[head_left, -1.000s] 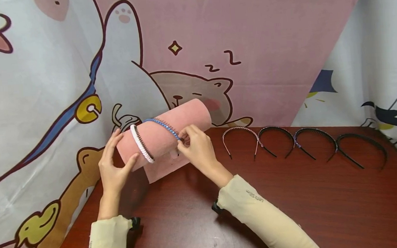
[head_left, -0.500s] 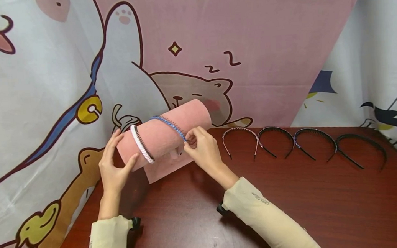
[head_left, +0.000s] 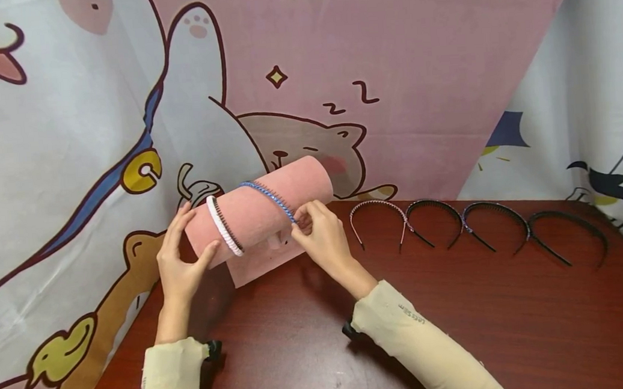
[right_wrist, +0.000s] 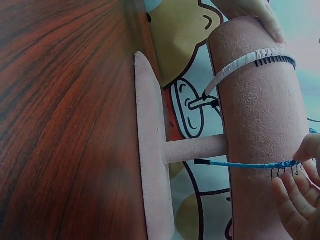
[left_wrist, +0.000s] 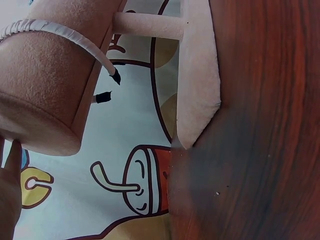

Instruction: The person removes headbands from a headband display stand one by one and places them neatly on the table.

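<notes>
A pink plush headband stand [head_left: 259, 216] has a horizontal roll on a short post above a flat base [left_wrist: 197, 80]. My left hand [head_left: 180, 276] holds the roll's left end, thumb on the near side and fingers at the far side. Close to that hand, a white ruched headband [head_left: 221, 228] with dark comb teeth arches over the roll. Farther right, a braided blue toothed headband [head_left: 269, 197] lies slantwise across it. The thumb and fingers of my right hand [head_left: 322, 236] pinch the blue headband's near side; its black-tipped other end shows below the roll in the right wrist view.
On the dark red wooden table [head_left: 462, 328], several headbands stand in a row at the right, from a pinkish one [head_left: 375, 202] to a black one [head_left: 568, 213]. A cartoon-printed cloth [head_left: 418, 90] hangs behind and along the left side.
My right hand has moved slightly right and down with the blue headband, which slid rightward along the roll. The left hand and white headband have stayed in place.
</notes>
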Available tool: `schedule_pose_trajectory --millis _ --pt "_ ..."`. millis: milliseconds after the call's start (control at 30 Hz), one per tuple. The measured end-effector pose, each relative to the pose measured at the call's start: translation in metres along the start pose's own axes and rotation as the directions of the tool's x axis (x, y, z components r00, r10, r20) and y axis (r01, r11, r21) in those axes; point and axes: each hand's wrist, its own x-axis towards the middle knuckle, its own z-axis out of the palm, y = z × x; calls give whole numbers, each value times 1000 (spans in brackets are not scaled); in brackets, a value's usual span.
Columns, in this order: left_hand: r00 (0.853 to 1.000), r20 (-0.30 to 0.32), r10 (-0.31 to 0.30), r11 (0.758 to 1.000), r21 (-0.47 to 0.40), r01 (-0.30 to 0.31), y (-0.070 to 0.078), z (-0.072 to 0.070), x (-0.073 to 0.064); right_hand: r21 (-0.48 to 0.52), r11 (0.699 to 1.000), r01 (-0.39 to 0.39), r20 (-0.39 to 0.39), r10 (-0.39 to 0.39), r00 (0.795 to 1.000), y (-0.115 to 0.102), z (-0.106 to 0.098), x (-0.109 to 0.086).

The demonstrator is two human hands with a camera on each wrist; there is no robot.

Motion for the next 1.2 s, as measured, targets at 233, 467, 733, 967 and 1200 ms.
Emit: schedule_pose_trajectory --millis 233,467,733,967,1200 --pt "1000 2 -8 1000 0 8 0 0 0 21 1000 -20 4 20 1000 4 0 -1" --pt "1000 1 2 1000 -5 -2 0 1 0 47 998 -33 6 33 999 7 -2 -3" --pt "1000 3 -1 1000 -9 1 -1 1 0 52 998 -33 -9 34 999 10 -4 -3" --pt "1000 6 -13 1000 -9 13 -1 1 -1 58 998 -28 -21 29 999 12 -5 -5" --pt "1000 -3 -7 1000 -15 7 0 0 0 80 996 -29 -18 30 999 16 -7 -6"
